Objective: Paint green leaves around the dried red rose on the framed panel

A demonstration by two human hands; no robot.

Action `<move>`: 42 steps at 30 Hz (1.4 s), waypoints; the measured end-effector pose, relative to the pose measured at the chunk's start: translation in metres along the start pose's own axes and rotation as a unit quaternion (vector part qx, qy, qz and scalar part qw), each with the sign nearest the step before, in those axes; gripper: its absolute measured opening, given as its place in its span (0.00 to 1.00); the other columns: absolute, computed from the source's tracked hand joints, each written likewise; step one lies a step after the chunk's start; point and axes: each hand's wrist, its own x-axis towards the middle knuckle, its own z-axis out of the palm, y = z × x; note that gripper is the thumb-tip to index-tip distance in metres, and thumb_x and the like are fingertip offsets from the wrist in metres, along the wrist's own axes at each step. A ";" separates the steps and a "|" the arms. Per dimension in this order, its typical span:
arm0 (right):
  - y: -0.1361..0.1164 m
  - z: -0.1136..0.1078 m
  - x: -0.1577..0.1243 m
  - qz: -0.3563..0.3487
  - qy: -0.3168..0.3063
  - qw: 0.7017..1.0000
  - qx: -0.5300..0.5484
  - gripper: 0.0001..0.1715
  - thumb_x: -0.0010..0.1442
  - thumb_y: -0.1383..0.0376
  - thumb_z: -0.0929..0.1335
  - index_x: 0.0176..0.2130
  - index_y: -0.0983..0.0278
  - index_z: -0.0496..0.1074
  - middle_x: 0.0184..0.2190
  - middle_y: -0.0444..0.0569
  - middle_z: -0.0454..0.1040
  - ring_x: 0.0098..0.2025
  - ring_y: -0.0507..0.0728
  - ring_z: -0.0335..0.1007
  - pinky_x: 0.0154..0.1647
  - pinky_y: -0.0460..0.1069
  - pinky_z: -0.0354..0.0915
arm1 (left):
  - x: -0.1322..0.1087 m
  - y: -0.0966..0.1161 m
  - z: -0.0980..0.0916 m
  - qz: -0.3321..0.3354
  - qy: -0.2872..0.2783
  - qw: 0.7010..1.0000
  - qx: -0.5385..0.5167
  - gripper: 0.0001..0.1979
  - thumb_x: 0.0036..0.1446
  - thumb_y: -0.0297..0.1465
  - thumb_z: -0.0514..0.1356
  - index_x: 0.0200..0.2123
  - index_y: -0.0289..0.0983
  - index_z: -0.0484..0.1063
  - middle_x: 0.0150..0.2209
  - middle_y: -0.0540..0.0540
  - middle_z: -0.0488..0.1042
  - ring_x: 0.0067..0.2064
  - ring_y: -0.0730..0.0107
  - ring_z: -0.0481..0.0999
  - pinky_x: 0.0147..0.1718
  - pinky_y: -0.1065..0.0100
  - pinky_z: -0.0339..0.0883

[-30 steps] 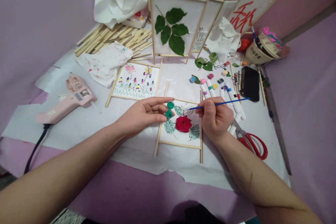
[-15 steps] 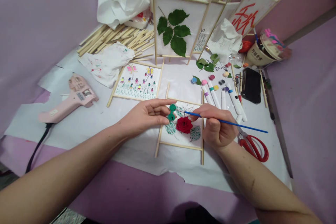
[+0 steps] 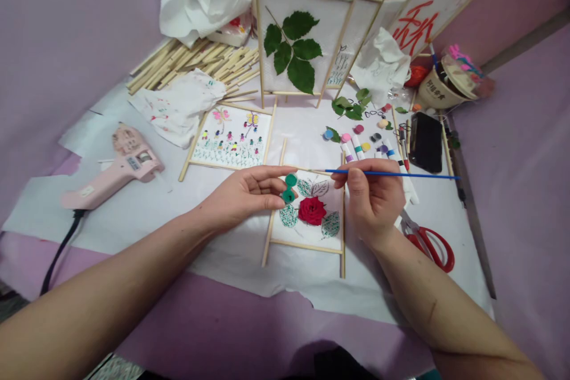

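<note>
The brush (image 3: pixel 427 176) has swung level, its tip clear of the green pot (image 3: pixel 288 187). The right hand (image 3: pixel 374 199) grips the brush. The left hand (image 3: pixel 243 196) pinches the pot over the left edge of the rose panel (image 3: pixel 307 236), and a second panel (image 3: pixel 231 138) lies beyond.

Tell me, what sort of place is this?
Likely a craft table, perhaps at home. A pink glue gun and a pile of wooden sticks lie on it, the right hand holds a thin blue brush, and the left hand holds small green paint pots by a stick-framed panel.
</note>
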 end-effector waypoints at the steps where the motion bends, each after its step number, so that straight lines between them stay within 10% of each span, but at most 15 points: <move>1: 0.003 -0.001 -0.001 0.001 -0.017 1.000 -0.022 0.06 0.71 0.61 0.67 0.41 0.60 0.72 0.32 0.44 0.78 0.29 0.52 0.78 0.30 0.50 0.75 | 0.000 0.000 0.000 0.001 0.000 1.000 0.001 0.29 0.41 0.27 0.77 0.50 0.43 0.84 0.36 0.50 0.78 0.40 0.67 0.79 0.41 0.66 0.73; 42: 0.011 0.003 0.000 -0.072 -0.091 0.986 -0.119 0.07 0.69 0.65 0.64 0.36 0.59 0.68 0.25 0.41 0.75 0.22 0.51 0.71 0.24 0.47 0.65 | 0.001 -0.001 0.000 0.016 -0.031 0.999 -0.027 0.26 0.45 0.24 0.76 0.49 0.46 0.84 0.34 0.54 0.78 0.39 0.75 0.79 0.40 0.73 0.72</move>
